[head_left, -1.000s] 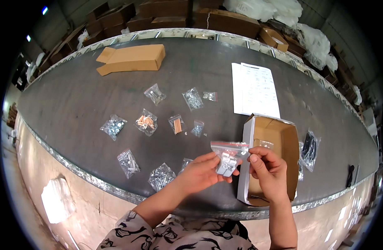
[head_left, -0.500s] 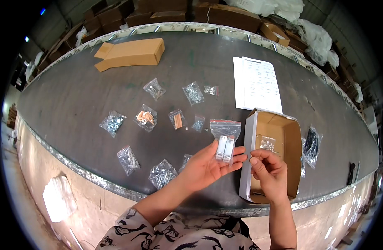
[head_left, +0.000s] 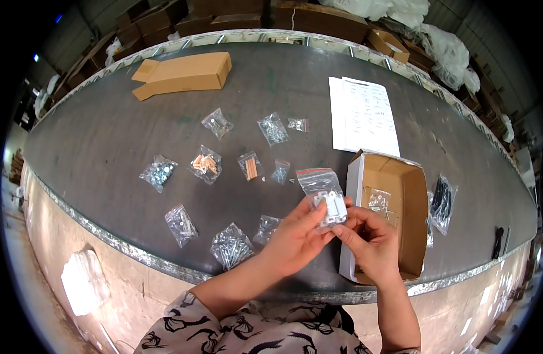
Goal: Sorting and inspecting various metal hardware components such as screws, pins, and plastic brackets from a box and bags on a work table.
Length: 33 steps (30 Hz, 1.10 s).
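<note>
- well, the left hand (head_left: 298, 237) grips the clear bag (head_left: 319, 180) of white parts (head_left: 336, 205), thumb in front, likely to keep it upright
- the right hand (head_left: 373, 237) pinches its lower corner, perhaps to steady it
- the bag lies between both sets of fingers, top free, left of the open box (head_left: 409, 194)

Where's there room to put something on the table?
Between the brown carton and the white papers, and between the carton and the leftmost little bag. It's crowded around the left hand, right hand, white-parts bag and open box.
</note>
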Tool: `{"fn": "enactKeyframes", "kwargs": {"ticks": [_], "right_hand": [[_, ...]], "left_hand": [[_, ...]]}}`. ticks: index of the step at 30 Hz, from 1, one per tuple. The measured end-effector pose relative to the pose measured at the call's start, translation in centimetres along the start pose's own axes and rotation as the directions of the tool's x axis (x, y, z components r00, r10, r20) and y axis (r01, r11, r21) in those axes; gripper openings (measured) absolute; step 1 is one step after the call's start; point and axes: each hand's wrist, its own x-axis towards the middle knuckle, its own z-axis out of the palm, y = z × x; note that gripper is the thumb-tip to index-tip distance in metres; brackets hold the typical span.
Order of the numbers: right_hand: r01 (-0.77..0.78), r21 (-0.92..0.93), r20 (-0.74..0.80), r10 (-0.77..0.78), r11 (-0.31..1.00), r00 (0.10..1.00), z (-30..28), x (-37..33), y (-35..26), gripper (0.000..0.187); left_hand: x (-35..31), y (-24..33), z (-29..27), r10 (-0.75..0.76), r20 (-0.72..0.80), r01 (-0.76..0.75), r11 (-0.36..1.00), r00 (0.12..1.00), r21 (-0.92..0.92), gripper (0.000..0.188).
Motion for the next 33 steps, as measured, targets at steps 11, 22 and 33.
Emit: {"fn": "enactKeyframes", "kwargs": {"ticks": [11, 22, 33], "right_hand": [[-0.063, 0.035, 0.016, 0.062, 0.997, 0.998, -0.9, 0.3, 0.1, 0.01], [-0.198, 0.143, 0.056, 0.192, 0.97, 0.98, -1.2, 0.6, 0.3, 0.014], [-0.214, 0.15, 0.056, 0.207, 0.965, 0.977, -1.1, 0.4, 0.4, 0.014]], "left_hand": [[0.3, 0.3, 0.0, 0.03, -0.037, -0.03, 1.0, 0.999, -0.003, 0.032], [-0.1, 0.2, 0.4, 0.101, -0.033, -0.099, 0.993, 0.994, 0.071, 0.037], [0.1, 0.2, -0.2, 0.081, -0.086, -0.076, 0.995, 0.993, 0.059, 0.036]]}}
